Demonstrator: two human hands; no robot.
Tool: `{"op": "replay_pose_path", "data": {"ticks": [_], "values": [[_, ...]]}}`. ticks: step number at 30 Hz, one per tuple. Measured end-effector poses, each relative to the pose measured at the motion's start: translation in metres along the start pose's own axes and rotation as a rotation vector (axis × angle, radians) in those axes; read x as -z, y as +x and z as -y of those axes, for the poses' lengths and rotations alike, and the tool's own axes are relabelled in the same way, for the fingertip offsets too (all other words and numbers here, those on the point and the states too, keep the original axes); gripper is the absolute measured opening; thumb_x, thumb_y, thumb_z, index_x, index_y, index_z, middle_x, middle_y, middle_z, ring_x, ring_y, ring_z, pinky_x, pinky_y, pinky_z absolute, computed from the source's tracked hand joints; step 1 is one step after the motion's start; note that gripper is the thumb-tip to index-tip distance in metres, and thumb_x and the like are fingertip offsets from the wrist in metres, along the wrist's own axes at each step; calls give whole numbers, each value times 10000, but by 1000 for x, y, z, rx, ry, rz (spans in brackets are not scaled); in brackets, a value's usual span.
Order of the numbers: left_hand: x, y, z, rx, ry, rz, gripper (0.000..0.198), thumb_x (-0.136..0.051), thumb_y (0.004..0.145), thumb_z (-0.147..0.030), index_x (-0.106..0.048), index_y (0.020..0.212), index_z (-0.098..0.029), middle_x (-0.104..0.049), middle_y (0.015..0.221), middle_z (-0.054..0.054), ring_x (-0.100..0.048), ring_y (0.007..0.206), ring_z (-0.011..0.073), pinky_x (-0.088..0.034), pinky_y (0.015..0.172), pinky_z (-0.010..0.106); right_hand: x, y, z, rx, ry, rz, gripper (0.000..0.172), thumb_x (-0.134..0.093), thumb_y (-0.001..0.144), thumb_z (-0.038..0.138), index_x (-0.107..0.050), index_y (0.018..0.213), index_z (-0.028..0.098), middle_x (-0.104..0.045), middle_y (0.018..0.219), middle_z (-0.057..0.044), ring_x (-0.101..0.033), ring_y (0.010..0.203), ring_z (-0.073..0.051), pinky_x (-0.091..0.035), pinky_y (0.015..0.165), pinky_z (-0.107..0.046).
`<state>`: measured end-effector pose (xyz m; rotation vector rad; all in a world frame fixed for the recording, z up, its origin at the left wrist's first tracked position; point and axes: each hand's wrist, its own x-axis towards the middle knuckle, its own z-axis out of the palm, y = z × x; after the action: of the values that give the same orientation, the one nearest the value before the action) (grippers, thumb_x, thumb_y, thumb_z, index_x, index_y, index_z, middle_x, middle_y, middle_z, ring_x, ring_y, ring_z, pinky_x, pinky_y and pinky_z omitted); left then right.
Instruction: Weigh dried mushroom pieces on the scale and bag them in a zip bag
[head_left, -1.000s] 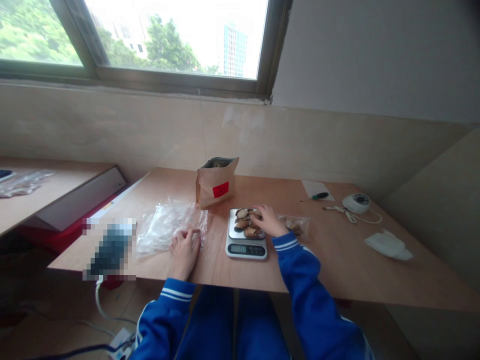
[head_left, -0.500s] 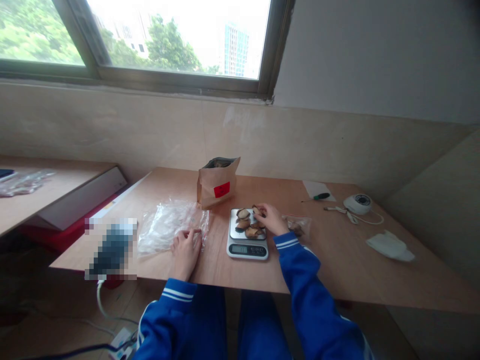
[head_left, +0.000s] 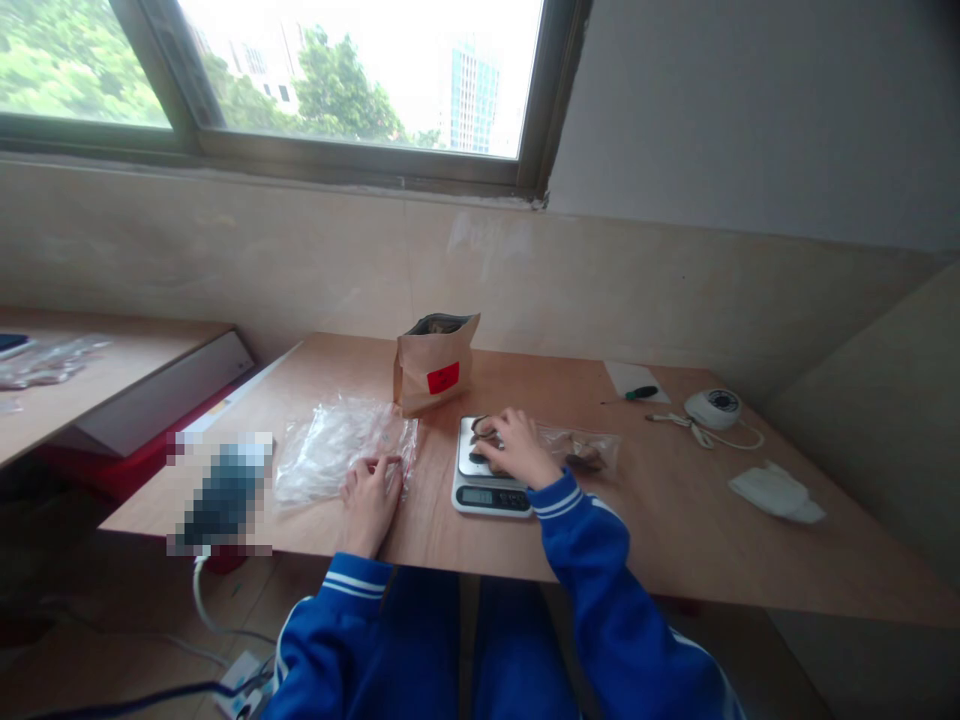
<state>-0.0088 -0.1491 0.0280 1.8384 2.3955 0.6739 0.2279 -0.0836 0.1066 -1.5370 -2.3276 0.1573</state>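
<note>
Left hand (head_left: 371, 505) low, back up, fingers loosely bent, left forearm (head_left: 341, 615) angled in from lower left. Right hand (head_left: 519, 448) slightly farther forward, palm down, fingers curled and pointing left; grip unclear, palm side hidden. Right forearm (head_left: 589, 545) slants in from lower right, elbow out. Hands apart, legs (head_left: 420, 640) below, between arms.

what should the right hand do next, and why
Probably lift the right hand clear of the scale: it lies over the brown pieces, hiding much of them, and any pressure there could skew the reading. Whether it grips a piece is hard to tell; if so, release that first.
</note>
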Motion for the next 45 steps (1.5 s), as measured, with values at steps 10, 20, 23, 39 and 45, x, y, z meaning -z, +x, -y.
{"op": "replay_pose_path", "data": {"ticks": [10,20,23,39,45], "values": [[3,-1,-3,13,5,30,314,-410,915,-335,-629,1123,-249,-511,1112,122,-489,1035,300,-396,869,446,-17,-4,23,81,-224,8,135,-589,849,211,-686,938,180,-637,1038,-114,-523,995,-274,-345,883,-406],[3,-1,-1,-2,0,31,312,-407,914,-337,-626,1119,-253,-509,1125,121,-484,1046,296,-392,871,444,23,-43,-29,-80,301,-340,206,-560,875,360,-680,950,211,-640,947,-65,-594,876,-212,-446,810,-354],[2,-1,-1,-16,1,12,305,-411,912,-345,-629,1107,-257,-510,1116,116,-483,1045,291,-393,872,438,18,-75,-65,-145,311,-327,221,-548,864,377,-675,920,204,-632,920,-71,-608,828,-214,-481,770,-353],[1,-1,-1,-14,-1,26,323,-404,908,-339,-623,1125,-245,-499,1133,125,-460,1074,303,-375,888,437,-32,-143,-99,-291,98,-331,300,-451,776,149,-691,938,227,-610,986,-83,-532,970,-259,-433,876,-427],[6,-1,-5,0,-5,41,324,-406,910,-345,-627,1125,-242,-507,1137,131,-464,1077,300,-385,891,445,-32,-146,-82,-286,26,-297,377,-404,793,120,-663,1038,244,-620,1052,-73,-532,993,-258,-408,865,-426]]}}
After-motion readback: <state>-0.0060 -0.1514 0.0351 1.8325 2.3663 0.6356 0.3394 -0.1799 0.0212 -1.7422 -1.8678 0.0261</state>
